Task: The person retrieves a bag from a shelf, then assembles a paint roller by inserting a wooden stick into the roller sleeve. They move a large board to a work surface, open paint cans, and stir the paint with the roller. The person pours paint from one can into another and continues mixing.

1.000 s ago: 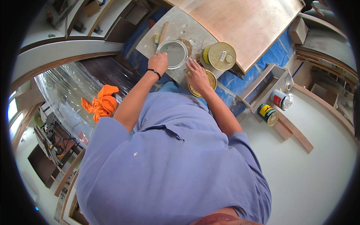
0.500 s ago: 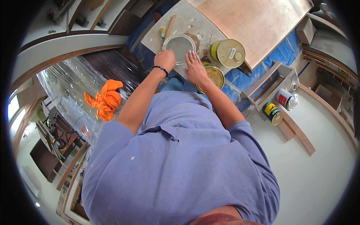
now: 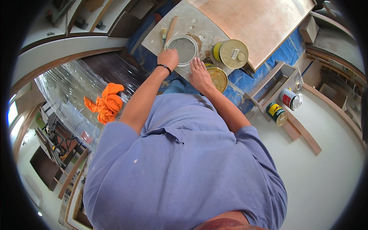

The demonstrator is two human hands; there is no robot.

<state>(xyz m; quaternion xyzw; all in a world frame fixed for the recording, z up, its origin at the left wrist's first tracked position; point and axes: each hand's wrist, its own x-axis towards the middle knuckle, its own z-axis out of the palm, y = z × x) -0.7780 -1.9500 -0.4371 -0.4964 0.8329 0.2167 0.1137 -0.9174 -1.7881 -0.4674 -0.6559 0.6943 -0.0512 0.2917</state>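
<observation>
A round clear-rimmed container (image 3: 183,50) of pale grey contents sits on a stained board (image 3: 157,36). My left hand (image 3: 168,57) is closed at its near left rim; I cannot make out what it holds. My right hand (image 3: 199,74) is open, fingers extended, by the near right rim. Beside that hand lies a gold-lidded tin (image 3: 217,78), partly covered by it. A larger yellow tin (image 3: 233,53) with a closed lid stands to the right. A paintbrush (image 3: 163,34) and a wooden stick (image 3: 172,27) lie behind the container.
A plywood panel (image 3: 253,27) adjoins the board, over blue sheeting (image 3: 276,53). An orange cloth (image 3: 107,101) lies on plastic wrap at left. At right are a wooden frame (image 3: 268,84), two cans (image 3: 276,114) and timber offcuts (image 3: 304,136). Open shelving (image 3: 88,19) is upper left.
The view has shifted slightly. My left hand stays closed at the rim and has moved a little downward on it; my right hand remains open, fingers slightly shifted near the rim.
</observation>
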